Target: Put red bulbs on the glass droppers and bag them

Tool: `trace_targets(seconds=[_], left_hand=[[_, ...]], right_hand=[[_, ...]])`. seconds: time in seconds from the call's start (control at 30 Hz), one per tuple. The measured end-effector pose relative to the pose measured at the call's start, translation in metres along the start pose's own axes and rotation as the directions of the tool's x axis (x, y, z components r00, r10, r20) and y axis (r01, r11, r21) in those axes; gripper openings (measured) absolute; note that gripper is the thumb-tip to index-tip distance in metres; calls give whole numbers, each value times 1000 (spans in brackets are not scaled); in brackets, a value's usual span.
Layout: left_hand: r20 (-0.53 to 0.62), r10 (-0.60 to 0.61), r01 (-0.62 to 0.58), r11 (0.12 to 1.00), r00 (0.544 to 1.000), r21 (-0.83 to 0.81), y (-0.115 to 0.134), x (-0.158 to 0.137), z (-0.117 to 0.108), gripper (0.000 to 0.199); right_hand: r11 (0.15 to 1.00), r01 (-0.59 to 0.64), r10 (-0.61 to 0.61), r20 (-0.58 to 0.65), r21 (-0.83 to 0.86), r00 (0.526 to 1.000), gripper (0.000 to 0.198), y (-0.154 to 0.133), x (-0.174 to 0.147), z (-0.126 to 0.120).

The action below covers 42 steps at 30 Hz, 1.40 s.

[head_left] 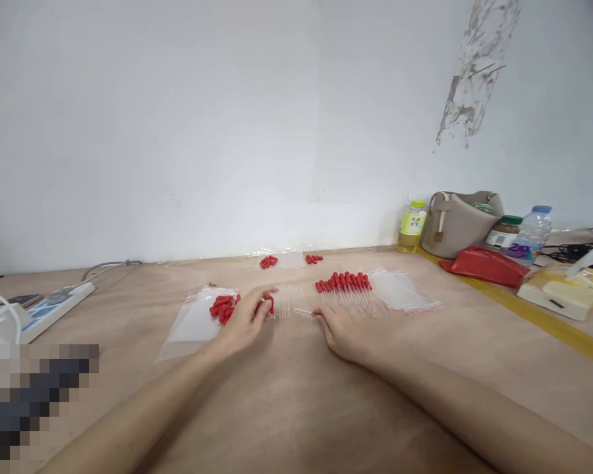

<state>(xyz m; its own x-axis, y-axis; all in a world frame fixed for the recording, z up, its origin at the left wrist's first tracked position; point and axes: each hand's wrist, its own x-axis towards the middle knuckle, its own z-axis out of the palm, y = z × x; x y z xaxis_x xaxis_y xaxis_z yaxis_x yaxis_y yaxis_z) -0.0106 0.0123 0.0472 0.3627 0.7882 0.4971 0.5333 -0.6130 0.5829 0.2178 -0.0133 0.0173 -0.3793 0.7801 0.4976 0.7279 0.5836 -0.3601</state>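
My left hand (244, 321) is closed with a red rubber bulb (270, 305) pinched at its fingertips. Between the thumb and fingers of my right hand (343, 332) is a thin, clear dropper tube (303, 312), pointing left toward the bulb but apart from it. A row of loose clear tubes (289, 297) lies on the table just beyond, between the hands. Past my right hand, several droppers with red bulbs (346, 282) on clear stems lie side by side. A heap of loose red bulbs (221, 308) rests on a plastic bag (190, 324) beside my left hand.
More red bulbs (269, 262) lie near the wall, beside another clear bag. A flat plastic bag (402, 291) is right of the droppers. Farther right stand a tea bottle (412, 227), a grey bag (459, 224), a red pouch (487, 264) and tissues (556, 293). A power strip (59, 309) sits left.
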Motion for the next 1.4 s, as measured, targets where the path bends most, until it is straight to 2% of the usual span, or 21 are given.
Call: trace_targets(seconds=[0.03,0.1,0.17,0.3,0.37,0.47,0.6,0.73,0.9,1.13,1.4], left_hand=[[32,-22,24,998,999,-66,1,-7,8,22],[10,-108,108,979,994,-174,-1,-19,23,17],[-17,-174,166,959,985,-231,-6,-26,34,14],[41,-235,236,917,971,-321,-16,-31,45,18],[4,-215,205,928,977,-310,-16,-32,46,20],[-37,-169,159,969,985,-187,-13,-31,43,25],[0,-122,122,991,992,-59,-9,-31,39,24],[42,-36,39,998,998,-55,-6,-31,37,21],[51,-43,44,999,998,-22,-5,-31,39,23],[45,-38,38,999,998,-1,1,-32,40,20],[48,29,-29,1000,998,2,1,-33,38,18]], right_hand=[[1000,1,-2,-14,-26,1000,21,-1,-2,2],[999,10,-11,-35,-45,999,21,0,-5,6],[1000,29,-29,-54,-9,998,21,4,-7,12],[994,77,-71,-73,82,995,20,11,-7,22],[992,94,-89,-62,84,994,21,11,-7,24],[992,106,-103,-35,72,994,21,10,-8,23],[993,109,-108,-34,52,994,23,9,-9,21],[993,114,-114,-10,36,993,24,7,-8,19],[993,115,-115,30,-11,993,25,1,-9,11],[990,141,-141,5,19,990,23,-1,-9,14],[984,164,-166,31,62,986,24,-1,-10,15]])
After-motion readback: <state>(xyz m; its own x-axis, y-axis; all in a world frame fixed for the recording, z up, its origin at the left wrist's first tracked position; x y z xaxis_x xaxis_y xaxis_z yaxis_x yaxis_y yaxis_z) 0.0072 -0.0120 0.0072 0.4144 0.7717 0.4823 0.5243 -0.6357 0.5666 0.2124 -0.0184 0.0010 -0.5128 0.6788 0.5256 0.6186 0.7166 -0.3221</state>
